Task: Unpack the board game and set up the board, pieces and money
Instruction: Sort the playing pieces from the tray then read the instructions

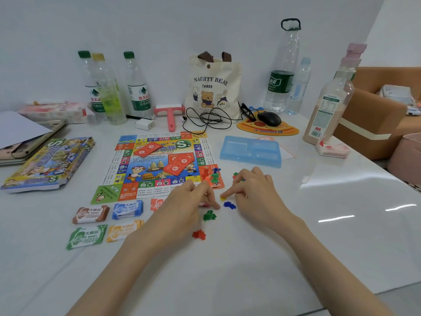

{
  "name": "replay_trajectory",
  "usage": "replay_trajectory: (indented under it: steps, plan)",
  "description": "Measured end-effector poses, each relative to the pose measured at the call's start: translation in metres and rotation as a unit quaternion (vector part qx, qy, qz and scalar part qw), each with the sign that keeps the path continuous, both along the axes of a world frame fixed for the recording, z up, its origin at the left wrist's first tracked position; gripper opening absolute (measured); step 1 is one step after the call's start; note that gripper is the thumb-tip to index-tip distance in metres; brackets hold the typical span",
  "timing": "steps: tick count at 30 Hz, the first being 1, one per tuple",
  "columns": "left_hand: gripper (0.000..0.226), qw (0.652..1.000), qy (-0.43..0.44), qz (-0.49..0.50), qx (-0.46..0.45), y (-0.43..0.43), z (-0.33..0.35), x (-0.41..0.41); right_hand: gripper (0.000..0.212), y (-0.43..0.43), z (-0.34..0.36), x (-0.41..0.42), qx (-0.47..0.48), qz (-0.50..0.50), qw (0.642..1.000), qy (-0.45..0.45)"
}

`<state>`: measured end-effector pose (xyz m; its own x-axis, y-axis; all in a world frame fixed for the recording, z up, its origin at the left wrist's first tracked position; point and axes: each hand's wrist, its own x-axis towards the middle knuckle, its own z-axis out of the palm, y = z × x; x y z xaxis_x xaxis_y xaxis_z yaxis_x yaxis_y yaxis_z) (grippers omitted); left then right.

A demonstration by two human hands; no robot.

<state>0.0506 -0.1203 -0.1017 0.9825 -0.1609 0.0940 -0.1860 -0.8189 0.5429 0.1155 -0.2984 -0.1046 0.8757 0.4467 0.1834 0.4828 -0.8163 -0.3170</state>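
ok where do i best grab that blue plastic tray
Take the blue tray by its near long rim, thumb on top, coming from the front: it lies flat and wide, that edge faces you unobstructed, while the board sits close on its left.

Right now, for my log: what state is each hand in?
Left hand: fingers curled, cannot tell if holding anything.
Right hand: open, index fingertip touching the yellow piece.

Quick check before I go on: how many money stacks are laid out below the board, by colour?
Brown money stack: 1
Blue money stack: 1
Green money stack: 1
Yellow money stack: 1
Red money stack, partly hidden by the left hand: 1
Total: 5
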Motion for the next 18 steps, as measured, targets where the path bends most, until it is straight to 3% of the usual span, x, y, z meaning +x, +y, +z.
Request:
replay_trajectory:
  steps: [4,9,18]
  plan:
    - [0.058,1.000,-0.010,0.013,0.000,0.007,-0.003,-0.007,0.051,-0.004,0.003,-0.002,0.064,-0.002,0.998,0.017]
    - [0.050,0.999,-0.040,0.015,-0.006,0.017,-0.005,-0.015,0.049,-0.004,-0.002,-0.014,0.152,0.033,0.987,-0.037]
    - [0.047,0.995,-0.067,0.045,-0.054,0.027,-0.007,-0.028,0.045,0.002,-0.021,-0.029,0.043,0.129,0.982,-0.133]
